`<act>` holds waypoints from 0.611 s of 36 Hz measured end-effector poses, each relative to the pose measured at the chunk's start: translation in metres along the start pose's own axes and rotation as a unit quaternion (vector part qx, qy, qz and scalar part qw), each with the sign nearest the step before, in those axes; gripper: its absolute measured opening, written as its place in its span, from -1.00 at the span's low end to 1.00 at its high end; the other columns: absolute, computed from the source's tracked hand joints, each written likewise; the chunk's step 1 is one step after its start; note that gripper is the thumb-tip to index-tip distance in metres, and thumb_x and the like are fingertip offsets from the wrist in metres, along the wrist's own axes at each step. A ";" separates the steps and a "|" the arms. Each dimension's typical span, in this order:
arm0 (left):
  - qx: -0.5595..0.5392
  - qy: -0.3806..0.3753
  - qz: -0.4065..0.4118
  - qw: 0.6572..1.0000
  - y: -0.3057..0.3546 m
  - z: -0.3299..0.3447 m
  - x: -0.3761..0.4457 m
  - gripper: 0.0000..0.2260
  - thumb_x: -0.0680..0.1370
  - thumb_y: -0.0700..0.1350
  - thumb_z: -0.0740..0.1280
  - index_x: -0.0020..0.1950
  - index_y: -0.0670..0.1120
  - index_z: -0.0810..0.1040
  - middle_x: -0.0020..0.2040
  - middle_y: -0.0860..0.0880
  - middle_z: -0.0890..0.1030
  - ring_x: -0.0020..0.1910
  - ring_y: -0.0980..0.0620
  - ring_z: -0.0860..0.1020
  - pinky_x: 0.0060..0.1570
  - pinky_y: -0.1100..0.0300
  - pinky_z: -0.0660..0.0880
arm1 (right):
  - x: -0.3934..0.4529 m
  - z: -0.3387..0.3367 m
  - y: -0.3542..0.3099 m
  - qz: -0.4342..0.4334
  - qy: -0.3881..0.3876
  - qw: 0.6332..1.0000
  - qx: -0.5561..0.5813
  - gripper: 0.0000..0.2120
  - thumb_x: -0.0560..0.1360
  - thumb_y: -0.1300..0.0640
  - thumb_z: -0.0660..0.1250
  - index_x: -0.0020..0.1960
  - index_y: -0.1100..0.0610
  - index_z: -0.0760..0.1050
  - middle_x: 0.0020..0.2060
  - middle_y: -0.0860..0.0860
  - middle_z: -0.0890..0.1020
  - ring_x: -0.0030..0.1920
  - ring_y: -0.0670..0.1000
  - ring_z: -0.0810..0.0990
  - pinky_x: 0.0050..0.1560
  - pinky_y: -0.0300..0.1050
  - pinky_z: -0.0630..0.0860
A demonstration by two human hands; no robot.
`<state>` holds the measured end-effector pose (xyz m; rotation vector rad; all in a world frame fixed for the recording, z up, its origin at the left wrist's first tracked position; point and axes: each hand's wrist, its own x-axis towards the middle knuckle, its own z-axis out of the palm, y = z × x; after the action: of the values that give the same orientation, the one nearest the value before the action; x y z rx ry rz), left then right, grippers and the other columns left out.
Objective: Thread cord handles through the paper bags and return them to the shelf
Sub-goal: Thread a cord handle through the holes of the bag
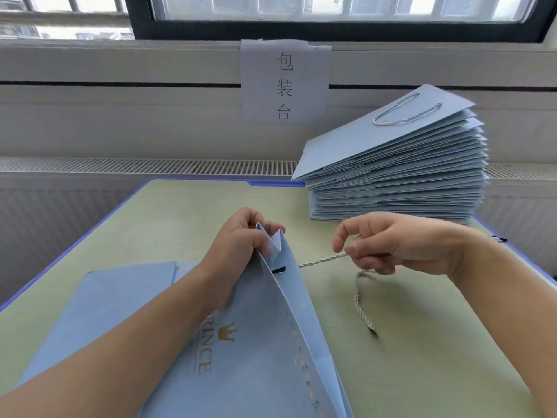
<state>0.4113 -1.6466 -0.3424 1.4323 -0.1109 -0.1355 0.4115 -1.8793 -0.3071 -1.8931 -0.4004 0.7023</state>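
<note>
The step in hand looks like the threading itself: the left hand (241,242) grips the top edge of a light blue paper bag (256,342) by its folded gusset, holding the bag partly open and tilted up off the desk (168,218), while the right hand (401,245) pinches a pale twisted cord (324,260) between thumb and fingers, just to the right of the bag. The cord runs taut from that grip to a hole near the bag's top edge, where a dark cord tip (278,270) shows at the paper; its other end hangs loose below the right hand and trails onto the desk, ending in another dark tip (373,330). My judgement is that one end is seated and the next move calls for feeding the free end through the matching hole on the same side, which needs the left hand to keep the mouth open and the paper steady. More flat blue bags (99,312) lie under the left forearm. At the far right of the desk stands a tall stack of bags (398,176), the top one already carrying a cord handle. The desk is pale green with a blue edge, set against a white wall with a radiator grille (150,165), a taped paper sign (284,82) and a dark-framed window (331,16) above. No shelf is in view.
</note>
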 end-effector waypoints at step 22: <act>0.093 0.015 -0.002 0.996 -0.001 -0.011 0.006 -0.77 0.13 -0.18 0.18 -0.24 -0.01 0.32 -0.05 -0.14 0.49 -0.11 -0.11 0.40 -0.08 -0.04 0.32 | -0.058 -0.060 -0.015 -0.422 0.155 0.809 0.378 -0.64 0.57 0.41 0.12 0.35 0.28 0.37 0.26 0.16 0.55 0.15 0.12 0.59 0.23 -0.03 0.50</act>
<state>0.4188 -1.6374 -0.3453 1.6189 -0.0983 -0.1091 0.4054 -1.9485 -0.2594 -0.8766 -0.5811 -0.0845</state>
